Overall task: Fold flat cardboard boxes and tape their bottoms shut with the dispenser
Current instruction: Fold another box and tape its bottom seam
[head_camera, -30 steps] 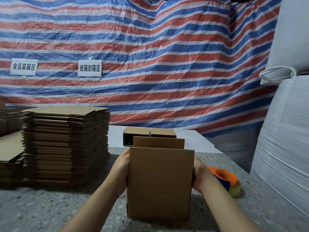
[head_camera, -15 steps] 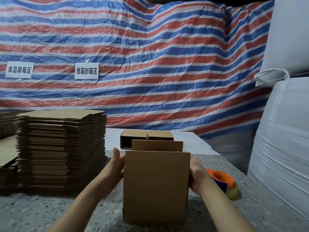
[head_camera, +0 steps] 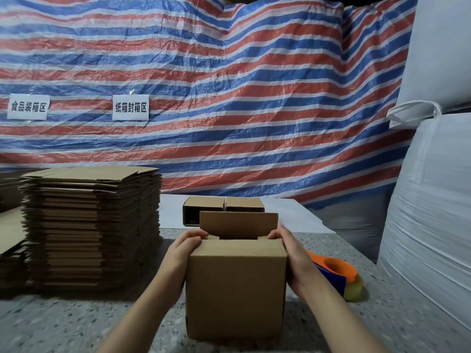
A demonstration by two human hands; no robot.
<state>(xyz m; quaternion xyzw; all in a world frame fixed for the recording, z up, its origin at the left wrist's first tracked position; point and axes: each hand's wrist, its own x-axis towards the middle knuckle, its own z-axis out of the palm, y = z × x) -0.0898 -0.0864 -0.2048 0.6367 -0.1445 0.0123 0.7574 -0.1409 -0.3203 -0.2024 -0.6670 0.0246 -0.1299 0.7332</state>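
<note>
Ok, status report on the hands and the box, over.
Both hands grip box top, folding flaps. Far flap upright. Tape dispenser idle beside right hand.

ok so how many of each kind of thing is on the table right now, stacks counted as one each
Box being folded, held by the left hand and the right hand: 1
Folded boxes behind it: 2
Full stack of flat boxes: 1, plus other stacks cut off at the left edge, not counted
Tape dispenser: 1
Total: 5
</note>
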